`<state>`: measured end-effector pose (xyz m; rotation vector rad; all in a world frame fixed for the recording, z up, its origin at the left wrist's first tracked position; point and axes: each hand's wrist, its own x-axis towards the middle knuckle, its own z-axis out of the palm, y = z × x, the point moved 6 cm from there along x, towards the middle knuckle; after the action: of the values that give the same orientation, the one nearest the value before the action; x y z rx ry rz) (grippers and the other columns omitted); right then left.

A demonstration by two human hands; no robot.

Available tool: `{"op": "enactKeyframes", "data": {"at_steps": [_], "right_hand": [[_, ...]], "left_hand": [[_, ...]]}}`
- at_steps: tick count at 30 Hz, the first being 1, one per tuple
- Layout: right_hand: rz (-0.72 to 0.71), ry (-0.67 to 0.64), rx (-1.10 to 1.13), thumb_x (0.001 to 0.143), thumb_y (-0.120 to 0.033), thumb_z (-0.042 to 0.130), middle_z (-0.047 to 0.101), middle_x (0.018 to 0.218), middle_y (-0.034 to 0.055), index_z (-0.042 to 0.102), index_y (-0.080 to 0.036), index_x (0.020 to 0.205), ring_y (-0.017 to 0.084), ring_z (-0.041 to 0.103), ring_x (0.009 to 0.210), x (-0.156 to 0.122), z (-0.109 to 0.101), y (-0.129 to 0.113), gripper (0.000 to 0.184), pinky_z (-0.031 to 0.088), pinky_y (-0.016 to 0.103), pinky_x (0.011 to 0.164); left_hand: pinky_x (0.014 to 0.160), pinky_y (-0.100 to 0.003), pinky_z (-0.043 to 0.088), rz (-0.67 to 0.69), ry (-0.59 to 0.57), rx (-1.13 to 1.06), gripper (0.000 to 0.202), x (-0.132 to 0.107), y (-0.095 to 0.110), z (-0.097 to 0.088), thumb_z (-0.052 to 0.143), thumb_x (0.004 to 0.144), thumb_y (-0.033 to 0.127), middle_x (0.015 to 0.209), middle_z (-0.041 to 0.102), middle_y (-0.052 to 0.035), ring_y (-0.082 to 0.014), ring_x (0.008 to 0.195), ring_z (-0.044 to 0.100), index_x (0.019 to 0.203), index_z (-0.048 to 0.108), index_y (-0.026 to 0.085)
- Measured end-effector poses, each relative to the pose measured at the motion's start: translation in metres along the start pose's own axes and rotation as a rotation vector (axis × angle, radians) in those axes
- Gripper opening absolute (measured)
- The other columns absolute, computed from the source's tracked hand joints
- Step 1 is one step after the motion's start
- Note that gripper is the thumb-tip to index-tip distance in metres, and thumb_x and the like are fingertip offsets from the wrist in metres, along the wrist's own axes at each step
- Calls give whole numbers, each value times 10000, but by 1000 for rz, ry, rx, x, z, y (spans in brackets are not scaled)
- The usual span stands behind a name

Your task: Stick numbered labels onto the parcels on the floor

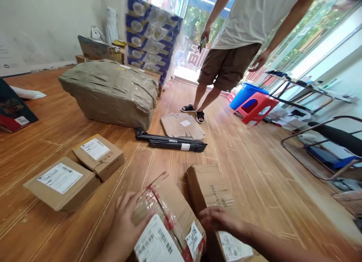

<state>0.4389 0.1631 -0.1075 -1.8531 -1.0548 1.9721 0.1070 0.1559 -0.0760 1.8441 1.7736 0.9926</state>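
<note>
A cardboard box (181, 201) with red-printed tape, a white shipping label and a smaller "16" label is close below me, slightly tilted. My left hand (124, 224) grips its left side, thumb over the top and fingers along the far left edge. Beside it on the right lies a longer cardboard box (207, 181) with printed numbers and a label near its front. My right hand (220, 218) is over this longer box, fingers bent together at the gap between the two boxes. What those fingertips hold, if anything, is hidden.
Two labelled cartons (97, 152) lie left. Ahead are black-wrapped long parcels (178, 143), a flat parcel (181, 126) and a large brown-wrapped bundle (110, 92). A person in brown shorts (229, 66) stands beyond, holding a phone. A red stool (256, 107) and metal-framed chair (336, 141) stand right.
</note>
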Motion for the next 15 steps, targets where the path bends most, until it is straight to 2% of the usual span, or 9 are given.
{"op": "enactKeyframes", "data": {"at_steps": [1,3,5,6,8,10,11,13,15], "right_hand": [[-106,222,-17,672,-488,554,669,996,142,591,-131,998,229,638,899,2,-34,11,484,460,348,795],[-217,641,-64,576,-605,545,591,1133,218,507,-98,1101,316,579,1034,-5,-92,44,731,434,441,895],[-187,942,-185,518,-681,518,491,1226,298,442,-24,1172,407,471,1159,-18,-126,87,930,339,518,1004],[-147,1004,-237,520,-702,503,450,1255,322,418,9,1195,434,412,1208,-23,-133,109,984,284,534,1044],[-84,1000,-274,558,-710,488,383,1307,332,355,40,1249,443,319,1276,-27,-134,152,1029,215,542,1084],[-139,936,-265,573,-682,534,337,1345,303,262,30,1312,411,297,1298,-28,-126,182,1061,232,522,1091],[-201,904,-290,549,-659,591,328,1348,287,215,19,1336,398,301,1296,-28,-121,192,1105,248,514,1087],[-323,861,-390,453,-597,718,327,1333,263,139,-7,1366,397,310,1282,-25,-112,201,1231,261,526,1076],[-373,868,-462,356,-526,803,342,1303,235,100,-55,1381,408,325,1258,-23,-106,204,1329,274,554,1051]], "left_hand": [[839,-402,512,25,-81,-62,421,19,11,13,583,765,467,1009,592,-57,-232,969,562,1135,571,268],[890,-399,483,82,-247,-140,399,54,32,37,572,775,436,1014,585,-60,-227,996,543,1134,588,262],[933,-403,451,156,-370,-181,379,80,50,58,560,780,409,1019,588,-62,-224,1011,531,1121,603,248],[955,-413,433,177,-392,-187,379,89,57,65,555,781,410,1027,589,-63,-227,1022,525,1117,607,242],[1009,-456,387,111,-324,-174,464,94,60,70,568,759,453,1108,563,-75,-250,1086,498,1169,568,236],[1077,-515,304,-85,-242,-194,629,80,51,66,555,752,523,1296,458,-88,-281,1224,410,1306,417,261],[1105,-535,254,-198,-227,-239,705,66,44,62,532,760,550,1393,366,-89,-288,1294,340,1368,301,277],[1140,-542,178,-358,-315,-380,747,30,34,60,472,791,573,1498,227,-64,-280,1370,234,1409,145,308],[1132,-523,235,-478,-349,-467,827,-1,24,56,522,750,592,1505,237,-70,-299,1359,271,1413,121,301]]}}
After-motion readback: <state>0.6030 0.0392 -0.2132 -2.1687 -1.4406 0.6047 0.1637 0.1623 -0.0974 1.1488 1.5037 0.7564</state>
